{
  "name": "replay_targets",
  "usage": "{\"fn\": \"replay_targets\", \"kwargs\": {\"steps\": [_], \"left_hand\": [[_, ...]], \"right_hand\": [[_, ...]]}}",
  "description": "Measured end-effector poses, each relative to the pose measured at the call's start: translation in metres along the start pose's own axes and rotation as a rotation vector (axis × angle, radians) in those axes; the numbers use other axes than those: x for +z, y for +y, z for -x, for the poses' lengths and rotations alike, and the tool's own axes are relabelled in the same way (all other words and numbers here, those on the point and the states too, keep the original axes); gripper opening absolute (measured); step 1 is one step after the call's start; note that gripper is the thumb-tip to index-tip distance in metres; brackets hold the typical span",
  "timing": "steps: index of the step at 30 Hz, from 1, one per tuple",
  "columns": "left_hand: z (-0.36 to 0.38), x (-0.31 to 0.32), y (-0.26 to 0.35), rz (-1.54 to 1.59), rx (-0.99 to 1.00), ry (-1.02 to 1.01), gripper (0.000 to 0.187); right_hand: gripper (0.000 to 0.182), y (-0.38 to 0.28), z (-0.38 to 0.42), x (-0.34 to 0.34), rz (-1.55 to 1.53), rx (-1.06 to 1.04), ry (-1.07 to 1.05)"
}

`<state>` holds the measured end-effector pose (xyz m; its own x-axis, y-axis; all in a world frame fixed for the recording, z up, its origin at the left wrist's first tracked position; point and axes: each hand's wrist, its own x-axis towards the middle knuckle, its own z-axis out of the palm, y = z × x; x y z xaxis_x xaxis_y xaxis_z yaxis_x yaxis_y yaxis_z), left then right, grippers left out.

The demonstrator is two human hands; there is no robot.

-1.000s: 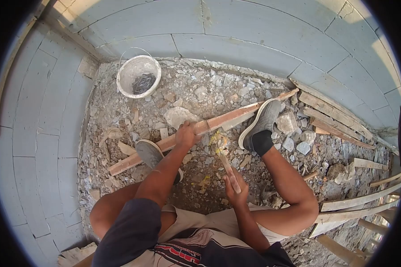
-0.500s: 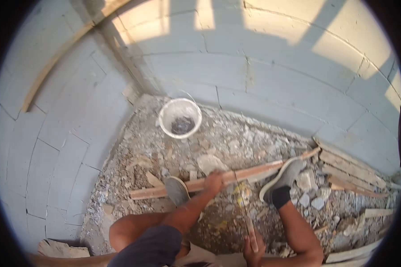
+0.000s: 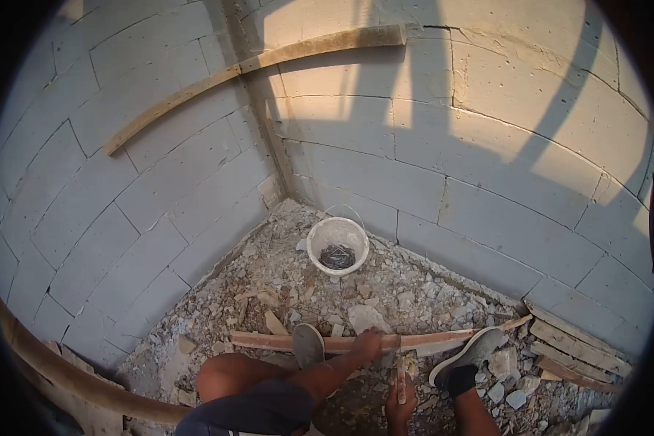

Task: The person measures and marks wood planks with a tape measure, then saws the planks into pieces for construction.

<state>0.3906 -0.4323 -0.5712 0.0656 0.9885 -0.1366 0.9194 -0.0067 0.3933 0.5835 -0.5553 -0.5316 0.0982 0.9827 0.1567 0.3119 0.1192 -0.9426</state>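
Left hand (image 3: 370, 341) clamps down on the wooden batten (image 3: 341, 342), fingers wrapped over its top edge, pinning it to the rubble floor (image 3: 269, 291). Right hand (image 3: 400, 407) is closed around the hammer (image 3: 400, 379) handle, low in frame; the head points up toward the batten, just short of it, near the left hand.

Batten lies flat across the view, running from left of the left shoe (image 3: 307, 344) to the plank stack (image 3: 574, 349) on the right. Both shoes bracket the work spot: left shoe sits against or on the batten, right shoe (image 3: 474, 354) is just beside its far stretch. Can't tell whether either foot bears weight on it.

White bucket (image 3: 337, 245) stands well apart, back in the corner of the block wall (image 3: 487, 182), dark nails or scrap inside; too small to say which.

Progress, my read: mid-work on the batten, likely knocking nails in or out at the spot beside the left hand. No nail visible at that point; detail is too small. No finished pieces set aside that I can identify, and more planks wait on the right, so I'd judge plenty left.
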Motion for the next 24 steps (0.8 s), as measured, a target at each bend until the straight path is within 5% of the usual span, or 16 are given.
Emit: {"fn": "replay_targets", "kwargs": {"steps": [2,3,6,12,18,24], "left_hand": [[-0.003,0.004,-0.003,-0.012,-0.022,-0.005,0.068],[-0.001,-0.003,0.003,-0.038,-0.058,-0.044,0.068],[-0.003,0.002,-0.006,0.009,-0.012,-0.026,0.07],[-0.011,-0.002,-0.012,0.051,-0.02,-0.121,0.074],[-0.016,-0.022,-0.014,0.159,-0.007,-0.258,0.076],[-0.015,-0.011,-0.021,0.156,-0.016,-0.223,0.079]], "right_hand": [[0.035,0.003,0.0,0.0,-0.006,-0.027,0.032],[0.036,0.004,0.0,-0.003,-0.012,0.126,-0.049],[0.038,0.001,0.004,-0.008,-0.003,-0.089,0.058],[0.039,-0.015,-0.002,-0.035,-0.004,-0.11,0.146],[0.038,-0.016,0.013,-0.044,-0.021,0.101,0.119],[0.038,-0.009,0.029,-0.04,0.022,0.063,0.099]]}}
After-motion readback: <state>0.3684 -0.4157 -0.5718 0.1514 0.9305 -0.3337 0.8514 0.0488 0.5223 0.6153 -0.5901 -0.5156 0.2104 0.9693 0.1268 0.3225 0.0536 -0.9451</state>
